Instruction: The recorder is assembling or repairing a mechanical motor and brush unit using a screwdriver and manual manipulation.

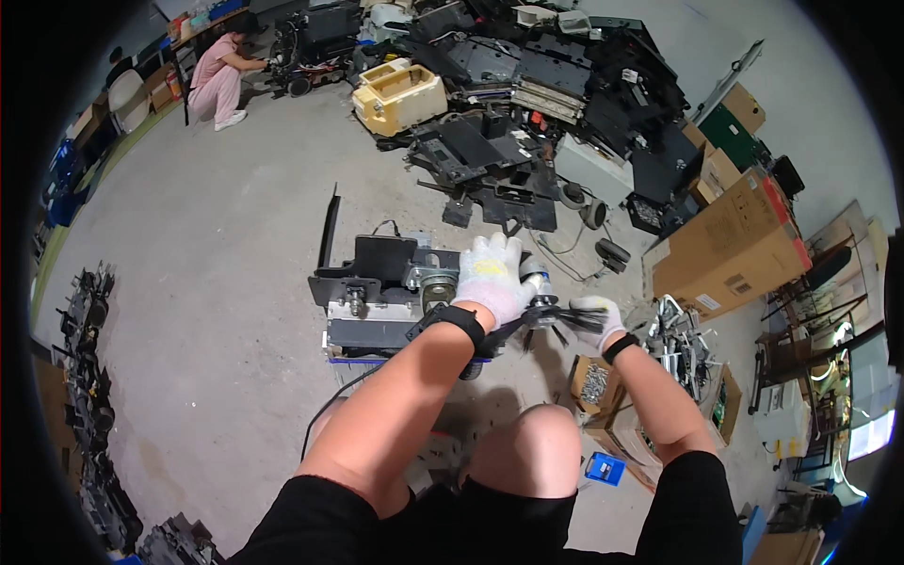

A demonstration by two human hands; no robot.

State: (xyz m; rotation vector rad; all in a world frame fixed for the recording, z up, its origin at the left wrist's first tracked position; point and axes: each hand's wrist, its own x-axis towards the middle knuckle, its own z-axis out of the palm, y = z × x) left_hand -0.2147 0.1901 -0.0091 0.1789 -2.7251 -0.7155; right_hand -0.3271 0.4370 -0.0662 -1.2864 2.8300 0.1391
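Observation:
A partly dismantled machine (372,330) with black plates, a grey frame and a round metal motor (438,290) lies on the floor before my knees. My left hand (493,275), in a white glove, rests on its right end with the fingers stretched out; what lies under the palm is hidden. Just right of it a cylindrical part (537,281) stands above a round brush (541,315) with black bristles. My right hand (597,318), also gloved, closes around a bundle of those bristles, which fan out to the right. Its fingertips are partly hidden.
Black panels and housings (556,75) are heaped at the back, with a yellow plastic housing (400,94). A large carton (730,250), a small box of screws (595,384), metal parts (680,348) and a blue tray (605,468) lie right. A person (221,71) crouches far left.

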